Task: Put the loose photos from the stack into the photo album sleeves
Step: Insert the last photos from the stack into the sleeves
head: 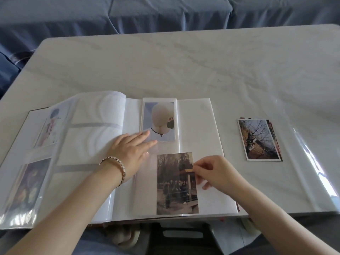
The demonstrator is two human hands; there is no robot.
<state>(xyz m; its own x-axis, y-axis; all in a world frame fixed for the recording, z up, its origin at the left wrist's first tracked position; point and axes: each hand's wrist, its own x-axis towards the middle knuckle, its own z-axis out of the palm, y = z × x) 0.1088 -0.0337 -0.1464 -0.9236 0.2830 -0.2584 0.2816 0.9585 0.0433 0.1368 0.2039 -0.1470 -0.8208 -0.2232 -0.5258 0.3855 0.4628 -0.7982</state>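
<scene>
An open photo album (198, 122) lies at the table's near edge. Its right page holds a portrait photo (160, 120) in the upper sleeve. A dark sepia photo (176, 183) lies over the lower sleeve area of that page. My right hand (215, 173) pinches this photo at its right edge. My left hand (130, 150), with a bracelet on the wrist, rests flat with straight fingers on the page near the album's spine, its fingertips touching the portrait's lower left corner. The stack of loose photos (259, 139) sits on the table to the right of the album.
The left album pages (36, 162) carry photos in sleeves, and one page (99, 107) arches up near the spine. The pale table (184, 61) wears a clear plastic cover. A blue covered sofa (165, 13) stands behind. A dark stool (182, 236) shows below the table edge.
</scene>
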